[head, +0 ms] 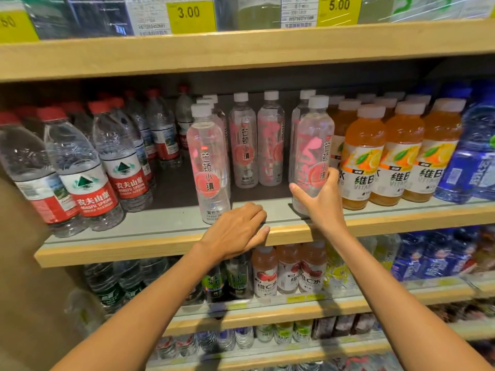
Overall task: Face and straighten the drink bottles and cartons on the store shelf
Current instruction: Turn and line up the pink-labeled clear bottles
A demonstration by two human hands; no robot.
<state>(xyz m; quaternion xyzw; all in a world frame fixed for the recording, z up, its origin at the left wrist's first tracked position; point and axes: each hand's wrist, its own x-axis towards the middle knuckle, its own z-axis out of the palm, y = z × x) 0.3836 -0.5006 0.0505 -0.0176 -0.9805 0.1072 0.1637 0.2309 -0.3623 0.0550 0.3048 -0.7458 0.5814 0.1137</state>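
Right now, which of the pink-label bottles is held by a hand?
The front right pink-label bottle, beside the orange drinks: the right hand grips its lower part. The others stand free.

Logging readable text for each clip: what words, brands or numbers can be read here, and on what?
"3.00": yellow price tag, upper shelf.
"5.00": second yellow price tag, further right.
"农夫山泉", "NONGFU SPRING": red-labelled water bottle.
"芒顿小镇": pink-labelled bottle, also the held pink bottle in the right hand.
"维C水": lower-shelf bottle.
"VITA", cut off: orange drink bottle.
Tag small print and barcodes: too blurred.
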